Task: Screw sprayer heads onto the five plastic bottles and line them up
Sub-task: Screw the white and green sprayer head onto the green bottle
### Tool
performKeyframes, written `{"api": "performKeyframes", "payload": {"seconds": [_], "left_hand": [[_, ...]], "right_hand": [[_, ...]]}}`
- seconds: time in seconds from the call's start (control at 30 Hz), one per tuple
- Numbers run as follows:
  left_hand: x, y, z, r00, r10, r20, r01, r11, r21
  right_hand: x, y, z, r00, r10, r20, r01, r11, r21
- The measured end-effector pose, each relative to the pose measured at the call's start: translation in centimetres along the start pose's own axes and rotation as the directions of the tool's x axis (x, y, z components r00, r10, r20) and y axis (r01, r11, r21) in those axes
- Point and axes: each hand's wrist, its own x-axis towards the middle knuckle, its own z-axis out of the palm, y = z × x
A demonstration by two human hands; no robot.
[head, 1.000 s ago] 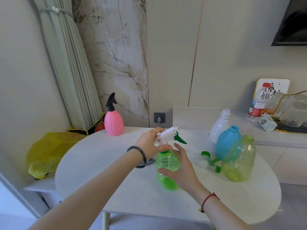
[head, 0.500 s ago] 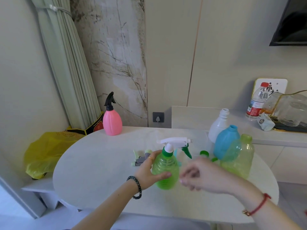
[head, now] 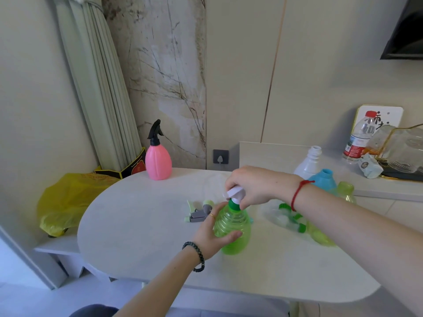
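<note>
Green bottle (head: 233, 234) upright on table (head: 137, 225): left hand (head: 211, 236) grip wraps its body; above it, right hand (head: 251, 186) grip pinches white sprayer head (head: 235, 193) at the neck.

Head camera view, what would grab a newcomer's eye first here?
Front and centre, the left hand grips a bright green bottle on the white table, while the right hand closes over its white sprayer head. At the table's far left edge stands a finished pink spray bottle with a black trigger.

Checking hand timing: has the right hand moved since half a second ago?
Yes. The right hand rose from beside the translucent green plastic bottle onto its white sprayer head.
</note>
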Motion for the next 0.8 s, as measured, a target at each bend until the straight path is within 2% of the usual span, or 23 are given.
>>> {"api": "performKeyframes", "payload": {"seconds": [0.17, 0.27, 0.4, 0.47, 0.53, 0.6, 0.7, 0.8], "left_hand": [[0.0, -0.2, -0.1, 1.000, -0.002, 0.000, 0.002, 1.000, 0.000], [0.1, -0.2, -0.1, 1.000, -0.007, -0.004, 0.007, 1.000, 0.014], [0.0, -0.1, -0.2, 1.000, -0.008, 0.017, 0.008, 1.000, 0.012], [-0.1, 0.0, -0.3, 1.000, -0.021, 0.016, 0.021, 1.000, 0.003], [-0.1, 0.1, -0.3, 1.000, -0.017, 0.014, 0.017, 1.000, 0.000], [-0.1, 0.1, -0.3, 1.000, -0.013, 0.015, 0.013, 1.000, 0.002], [-0.1, 0.2, -0.3, 1.000, -0.013, 0.017, 0.013, 1.000, -0.011], [-0.1, 0.1, -0.2, 1.000, -0.018, 0.008, 0.018, 1.000, -0.018]], "right_hand": [[1.3, -0.3, 0.1, 0.998, 0.050, 0.028, -0.049, 0.997, -0.057], [1.5, -0.4, 0.3, 0.987, 0.151, 0.059, -0.154, 0.987, 0.054], [1.5, -0.8, -0.2, 0.968, 0.222, 0.118, -0.231, 0.970, 0.076], [1.5, 0.0, -1.0, 0.949, 0.273, 0.157, -0.306, 0.919, 0.250], [1.0, 1.6, -1.3, 0.938, 0.305, 0.167, -0.347, 0.785, 0.513], [-0.1, 3.3, -0.5, 0.960, 0.209, 0.187, -0.281, 0.708, 0.648], [-1.0, 4.2, 2.4, 0.984, 0.012, 0.177, -0.140, 0.667, 0.731], [-0.7, 4.1, 5.2, 0.997, 0.080, -0.010, -0.040, 0.608, 0.793]]}}
